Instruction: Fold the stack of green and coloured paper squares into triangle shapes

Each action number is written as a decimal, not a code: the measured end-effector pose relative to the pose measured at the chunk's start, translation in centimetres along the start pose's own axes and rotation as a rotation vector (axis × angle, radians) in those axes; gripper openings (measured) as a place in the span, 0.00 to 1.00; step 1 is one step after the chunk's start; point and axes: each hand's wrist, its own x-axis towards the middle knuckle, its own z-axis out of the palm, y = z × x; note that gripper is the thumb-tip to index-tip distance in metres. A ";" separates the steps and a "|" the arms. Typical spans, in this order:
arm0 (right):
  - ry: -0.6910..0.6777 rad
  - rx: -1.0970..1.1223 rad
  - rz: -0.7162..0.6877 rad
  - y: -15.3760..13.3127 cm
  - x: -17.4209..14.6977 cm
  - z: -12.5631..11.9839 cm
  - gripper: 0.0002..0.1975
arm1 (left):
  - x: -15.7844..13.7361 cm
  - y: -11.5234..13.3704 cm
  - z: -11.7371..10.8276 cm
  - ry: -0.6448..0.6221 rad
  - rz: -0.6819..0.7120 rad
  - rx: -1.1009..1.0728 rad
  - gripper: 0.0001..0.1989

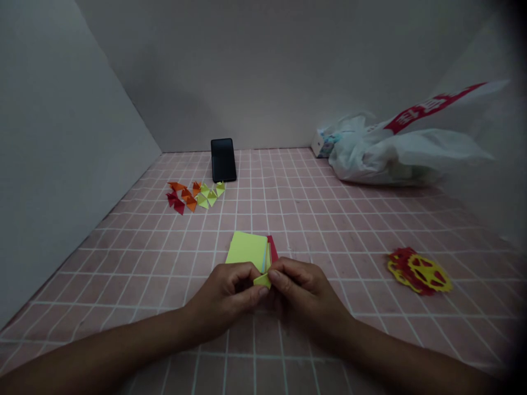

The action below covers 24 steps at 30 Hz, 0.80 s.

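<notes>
Between both hands is a small folded piece of yellow-green paper (pixel 262 281). My left hand (pixel 231 288) pinches it from the left, thumb on the near side. From the right, my right hand (pixel 302 285) grips its other edge between thumb and forefinger. Just beyond the fingers lies a stack of paper sheets (pixel 247 248), yellow-green on top, with a red sheet (pixel 273 249) showing at its right side. The hands hide the stack's near edge. Farther back on the left sit several small folded paper pieces in red, orange (pixel 188 198) and yellow-green (pixel 211 196).
A black phone (pixel 223 160) leans near the back wall. At the back right, a white plastic bag (pixel 379 156) with red print rests against a small box (pixel 320 144). Red and yellow paper cut-outs (pixel 428 272) lie at the right on the pink checked tablecloth (pixel 329 236). Pale walls enclose the surface.
</notes>
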 end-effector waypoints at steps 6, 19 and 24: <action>0.002 -0.124 -0.078 0.0 0.2 -0.1 0.14 | -0.1 -0.1 0.2 -0.011 -0.047 -0.104 0.10; 0.033 -0.066 -0.089 -0.4 -0.1 0.2 0.13 | -0.2 -0.2 0.2 -0.026 -0.026 0.036 0.13; 0.040 -0.017 -0.059 -0.3 0.2 -0.1 0.14 | -0.2 0.1 -0.1 0.004 -0.028 0.081 0.17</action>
